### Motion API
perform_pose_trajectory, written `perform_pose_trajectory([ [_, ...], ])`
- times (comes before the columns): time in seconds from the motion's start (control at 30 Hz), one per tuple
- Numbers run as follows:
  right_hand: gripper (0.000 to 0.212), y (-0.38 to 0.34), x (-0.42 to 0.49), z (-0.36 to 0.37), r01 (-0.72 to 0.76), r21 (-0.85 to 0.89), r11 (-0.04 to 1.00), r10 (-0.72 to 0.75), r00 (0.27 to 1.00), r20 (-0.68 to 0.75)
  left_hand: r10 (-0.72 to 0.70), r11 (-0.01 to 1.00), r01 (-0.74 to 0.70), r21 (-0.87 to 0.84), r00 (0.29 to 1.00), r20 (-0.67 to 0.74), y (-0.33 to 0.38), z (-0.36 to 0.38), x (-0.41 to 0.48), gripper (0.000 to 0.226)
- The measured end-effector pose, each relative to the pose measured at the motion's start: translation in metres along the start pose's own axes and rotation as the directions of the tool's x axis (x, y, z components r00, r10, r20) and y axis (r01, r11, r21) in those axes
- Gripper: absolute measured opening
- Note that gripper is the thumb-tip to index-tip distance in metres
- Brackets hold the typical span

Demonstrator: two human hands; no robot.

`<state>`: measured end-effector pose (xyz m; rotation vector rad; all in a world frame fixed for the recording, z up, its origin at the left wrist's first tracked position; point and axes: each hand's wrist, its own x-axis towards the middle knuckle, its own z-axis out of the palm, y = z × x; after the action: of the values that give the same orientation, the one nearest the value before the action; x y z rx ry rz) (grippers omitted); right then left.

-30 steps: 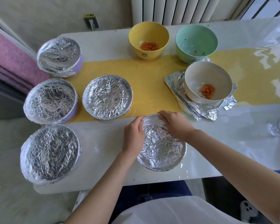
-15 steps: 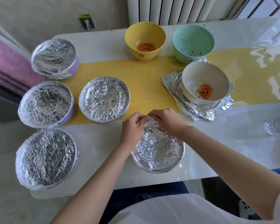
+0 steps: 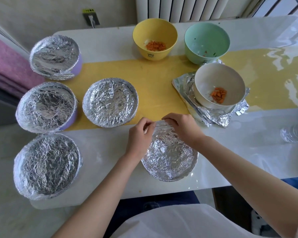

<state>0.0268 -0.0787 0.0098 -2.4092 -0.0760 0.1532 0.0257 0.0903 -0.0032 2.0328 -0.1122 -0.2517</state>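
The left hand [image 3: 139,136] and right hand [image 3: 182,127] have met at the far rim of the foil plate [image 3: 170,157], lower centre, both pinching it; wrapping looks nearly done.

Four covered bowls [image 3: 110,102] left, three open bowls [image 3: 219,85] behind right

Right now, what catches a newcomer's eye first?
A foil-covered dish at the table's near edge, far rim pinched by the left-hand grip and right-hand grip. Four more foil-covered dishes crowd the left; yellow bowl, green bowl and white bowl stand open far right.
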Motion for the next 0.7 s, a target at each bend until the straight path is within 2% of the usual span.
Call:
perform_pose_trajectory([
  [0.27, 0.020, 0.0020, 0.0031, 0.0020, -0.006, 0.014, 1.000, 0.005, 0.999, 0.037, -0.135, 0.985, 0.127, -0.115, 0.989, -0.062, 0.0017, 0.0050, 0.0031, 0.039],
  [0.53, 0.022, 0.0043, 0.0047, 0.0003, -0.012, 0.022, 1.000, 0.010, 0.995, 0.096, -0.177, 0.980, 0.169, -0.103, 0.981, -0.078, 0.0048, 0.0064, 0.0019, 0.050],
  [0.6, 0.026, 0.0034, 0.0048, -0.0006, -0.029, 0.015, 0.999, 0.027, 0.992, 0.125, -0.156, 0.987, 0.153, -0.049, 0.986, -0.064, 0.0053, 0.0074, 0.0013, 0.044],
  [0.7, 0.027, 0.0068, -0.0018, 0.0016, 0.044, -0.024, 0.999, -0.041, 0.994, 0.099, -0.038, 0.999, 0.040, 0.013, 0.995, -0.088, 0.0053, 0.0089, 0.0000, 0.012],
])
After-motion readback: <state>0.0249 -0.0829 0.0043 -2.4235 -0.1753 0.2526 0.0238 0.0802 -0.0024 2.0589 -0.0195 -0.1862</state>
